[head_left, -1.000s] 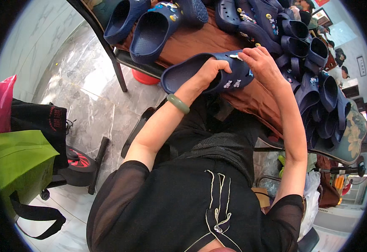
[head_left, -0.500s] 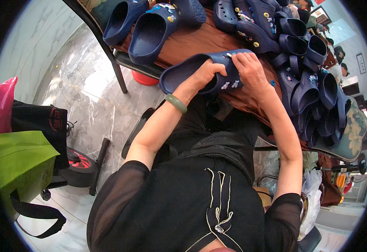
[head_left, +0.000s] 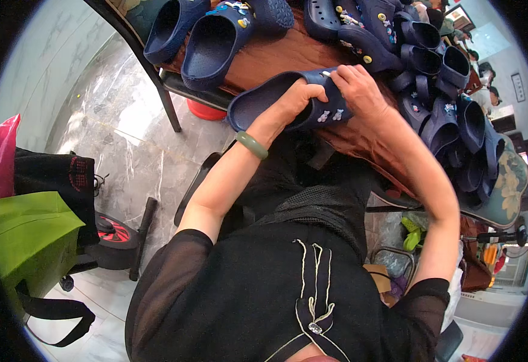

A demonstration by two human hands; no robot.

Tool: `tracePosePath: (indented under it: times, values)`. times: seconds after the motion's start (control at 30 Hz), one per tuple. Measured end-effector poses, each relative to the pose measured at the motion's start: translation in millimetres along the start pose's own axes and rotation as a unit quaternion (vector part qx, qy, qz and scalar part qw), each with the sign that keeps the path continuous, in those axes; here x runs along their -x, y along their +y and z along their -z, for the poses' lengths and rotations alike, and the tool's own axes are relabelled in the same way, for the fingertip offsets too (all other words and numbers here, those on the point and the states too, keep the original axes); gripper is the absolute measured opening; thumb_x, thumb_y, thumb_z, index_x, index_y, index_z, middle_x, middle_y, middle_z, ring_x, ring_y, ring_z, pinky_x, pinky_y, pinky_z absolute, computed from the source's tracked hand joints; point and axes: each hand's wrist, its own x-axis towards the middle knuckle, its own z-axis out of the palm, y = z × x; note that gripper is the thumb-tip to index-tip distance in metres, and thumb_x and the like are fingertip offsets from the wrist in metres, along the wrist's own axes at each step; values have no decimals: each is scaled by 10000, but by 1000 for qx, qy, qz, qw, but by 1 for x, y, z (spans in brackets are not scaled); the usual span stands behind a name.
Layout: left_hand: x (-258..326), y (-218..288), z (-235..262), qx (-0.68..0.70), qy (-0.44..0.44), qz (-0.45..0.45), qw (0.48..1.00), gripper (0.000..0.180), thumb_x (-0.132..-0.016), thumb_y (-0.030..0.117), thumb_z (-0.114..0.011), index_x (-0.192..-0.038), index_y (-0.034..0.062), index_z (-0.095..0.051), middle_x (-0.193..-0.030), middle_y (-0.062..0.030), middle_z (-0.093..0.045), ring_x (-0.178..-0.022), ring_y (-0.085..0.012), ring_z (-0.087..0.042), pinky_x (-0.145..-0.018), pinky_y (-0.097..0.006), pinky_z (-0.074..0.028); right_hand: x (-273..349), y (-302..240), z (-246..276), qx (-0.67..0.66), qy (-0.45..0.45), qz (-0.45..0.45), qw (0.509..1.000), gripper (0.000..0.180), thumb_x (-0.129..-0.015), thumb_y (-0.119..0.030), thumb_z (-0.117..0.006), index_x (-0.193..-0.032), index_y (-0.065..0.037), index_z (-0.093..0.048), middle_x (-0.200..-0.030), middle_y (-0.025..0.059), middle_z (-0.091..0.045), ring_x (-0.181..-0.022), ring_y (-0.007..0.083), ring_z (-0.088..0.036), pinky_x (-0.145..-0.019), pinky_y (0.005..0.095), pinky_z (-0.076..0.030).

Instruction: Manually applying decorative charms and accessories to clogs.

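The left arm [head_left: 227, 181] and right arm [head_left: 430, 172] rise, bent, to the frame's upper centre. The left hand [head_left: 297, 101] curls, thumb [head_left: 317, 92] pointing right; the right hand [head_left: 362, 90], just beside it, angles leftward, fingers [head_left: 347, 75] close together.

matt rubbery clog [head_left: 264, 99], smooth glossy bangle [head_left: 252, 146], wrinkled cloth [head_left: 276, 57], shiny marbled floor [head_left: 137, 157]

A bright green bag [head_left: 31, 235] with a black strap [head_left: 55, 306] stands at the left, next to a shiny pink bag [head_left: 1, 160] and a black bag [head_left: 55, 188]. Near them is a black-and-red wheel [head_left: 116, 234]. A partly hidden red tub [head_left: 204, 110] sits on the grey marbled floor [head_left: 149, 166]. At far right, a narrow framed panel [head_left: 518, 87] hangs on the wall [head_left: 508, 57].
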Motion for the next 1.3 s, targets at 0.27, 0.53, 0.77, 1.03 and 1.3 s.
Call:
tracePosePath:
  times: [0.27,0.53,0.77,1.03,1.3]
  values:
    - [2,4,-7,69,-6,44,997,379,-680,55,-554,-1045,-43,-582,-938,-107,-645,-800,-184,-641,-725,-292,-528,45,-18,-5,-193,197,-251,928,325,-770,-158,-690,-1076,-76,-620,-1056,81,-619,-968,240,-565,-842,371,-379]
    - [-6,7,-1,-45,86,51,994,204,-763,145,-587,-855,-25,-652,-780,-82,-657,-661,-156,-630,-645,-259,-494,191,11,-86,-240,195,-576,757,194,-852,-166,-603,-973,-20,-646,-895,123,-661,-835,288,-631,-746,351,-485]
    - [-9,8,-10,-70,141,61,986,203,-804,197,-584,-846,7,-641,-775,-56,-642,-656,-143,-604,-656,-255,-479,211,15,-144,-121,79,-597,789,257,-847,-224,-597,-1052,-71,-627,-1049,157,-566,-943,332,-558,-834,390,-452]
    - [-13,5,-4,-32,158,74,984,267,-801,183,-568,-853,-66,-647,-764,-105,-657,-627,-178,-637,-599,-263,-501,201,6,-133,-261,205,-615,716,223,-771,-183,-676,-940,-45,-629,-917,113,-611,-803,233,-599,-732,337,-482]
    - [-13,-2,4,-40,161,79,983,250,-792,168,-567,-844,-64,-648,-780,-110,-659,-641,-183,-635,-634,-276,-508,152,-36,-115,-478,268,-545,634,183,-746,-123,-722,-904,-58,-657,-772,8,-640,-693,72,-565,-649,223,-466]
